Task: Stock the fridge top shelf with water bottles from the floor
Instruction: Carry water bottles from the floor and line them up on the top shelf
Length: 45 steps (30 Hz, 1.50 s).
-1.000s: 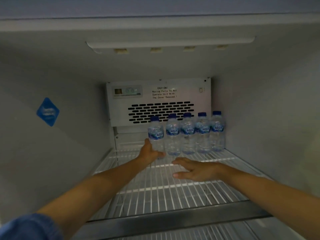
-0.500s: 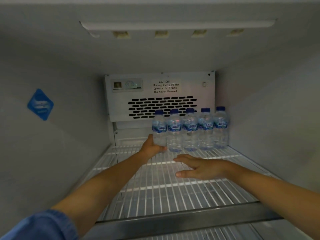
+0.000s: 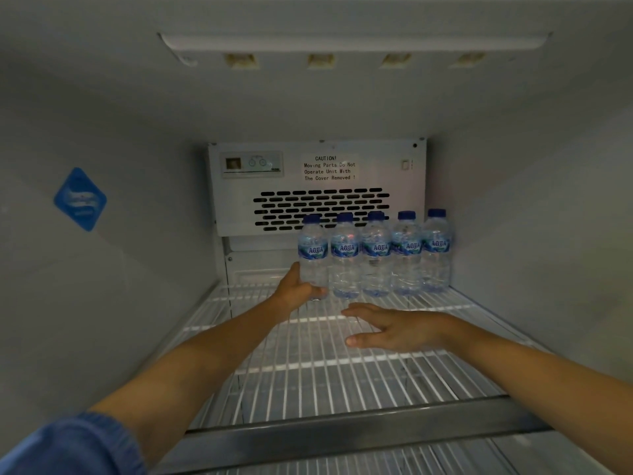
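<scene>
Five bottles (image 3: 376, 255) upright; left hand (image 3: 295, 289) fingers (image 3: 318, 291) wrap leftmost bottle (image 3: 312, 250) base.

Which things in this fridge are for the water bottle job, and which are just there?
For the job: five Aqua water bottles, wire shelf, left hand holding the leftmost bottle, open right hand over the shelf.

Just there: blue diamond sticker, caution label, vent slots, control panel.

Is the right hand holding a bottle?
No, the right hand is open over the wire shelf, holding nothing; the left hand grips the leftmost bottle.
</scene>
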### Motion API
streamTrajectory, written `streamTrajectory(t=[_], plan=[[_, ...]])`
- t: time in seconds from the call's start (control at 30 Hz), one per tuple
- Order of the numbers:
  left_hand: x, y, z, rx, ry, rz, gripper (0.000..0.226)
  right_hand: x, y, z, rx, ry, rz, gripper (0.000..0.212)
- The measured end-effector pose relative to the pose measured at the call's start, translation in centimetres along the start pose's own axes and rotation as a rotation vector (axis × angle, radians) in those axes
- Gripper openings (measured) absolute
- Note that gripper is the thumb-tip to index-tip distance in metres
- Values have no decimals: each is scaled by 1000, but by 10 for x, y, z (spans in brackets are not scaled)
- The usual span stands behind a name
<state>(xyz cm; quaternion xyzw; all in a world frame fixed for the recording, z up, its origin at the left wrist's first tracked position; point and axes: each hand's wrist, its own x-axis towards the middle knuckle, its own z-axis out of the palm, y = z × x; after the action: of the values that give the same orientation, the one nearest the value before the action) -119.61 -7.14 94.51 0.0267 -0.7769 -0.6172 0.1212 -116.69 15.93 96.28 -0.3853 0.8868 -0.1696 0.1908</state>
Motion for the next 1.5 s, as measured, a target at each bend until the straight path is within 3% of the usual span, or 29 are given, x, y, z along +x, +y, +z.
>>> streamTrajectory(t=[0.3,0.4,0.57,0.67,0.83,0.93,1.1,1.17,1.27,1.5], plan=[[-10,5,3,147,-2,-33,81,3,0,-5,-39,-51,25,80],[-30,15,0,403,-105,-133,90,5,-2,-6,-103,-70,27,80],[-98,43,4,950,-299,-260,66,-4,-10,-6,-159,-71,44,78],[-147,56,-6,1061,-331,-243,62,-11,-15,-7,-192,-62,63,77],[-221,76,-34,1011,-220,-61,39,-38,-53,-3,-240,34,95,62],[-265,86,-52,1034,-76,18,33,-65,-102,14,-141,170,-75,45],[-353,82,-80,1042,298,271,27,-115,-183,59,16,404,-385,29],[-403,70,-90,1015,368,324,24,-134,-215,92,66,433,-475,26],[-500,43,-107,1021,369,216,20,-161,-260,163,96,304,-525,36],[-755,-99,-130,889,270,-374,23,-208,-322,416,49,-167,-488,65]])
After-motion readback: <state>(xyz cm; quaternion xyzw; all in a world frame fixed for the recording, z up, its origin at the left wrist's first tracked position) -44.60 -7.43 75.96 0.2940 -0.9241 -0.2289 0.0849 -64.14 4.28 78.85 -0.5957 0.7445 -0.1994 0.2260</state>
